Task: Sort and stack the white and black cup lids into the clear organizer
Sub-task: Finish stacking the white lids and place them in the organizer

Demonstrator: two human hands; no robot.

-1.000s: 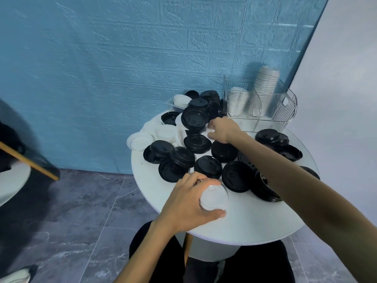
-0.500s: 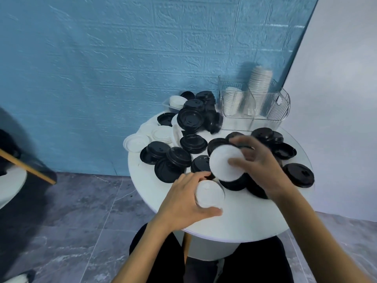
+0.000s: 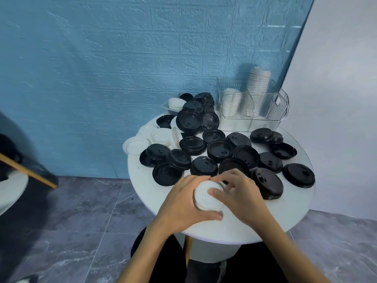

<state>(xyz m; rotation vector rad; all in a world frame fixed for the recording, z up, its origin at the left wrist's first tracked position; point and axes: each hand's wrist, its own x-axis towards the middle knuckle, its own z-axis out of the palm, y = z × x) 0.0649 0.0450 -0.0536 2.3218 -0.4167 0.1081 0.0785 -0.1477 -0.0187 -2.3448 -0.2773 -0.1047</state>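
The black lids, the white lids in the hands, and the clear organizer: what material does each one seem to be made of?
Black lids: probably thin moulded plastic, glossy; light glints on the pressed rims.
White lids, gripped by the left hand and right hand: likely plastic too, duller, slightly translucent.
Clear organizer: rigid transparent plastic, perhaps acrylic; ribbed walls show the stacks inside.

My left hand [image 3: 183,203] and right hand [image 3: 240,193] both grip a small stack of white lids [image 3: 204,198] over the table's [image 3: 255,221] near edge. Black lids [image 3: 220,151] lie scattered across its middle. The clear organizer [image 3: 263,111], holding white stacks, stands at the far right edge.
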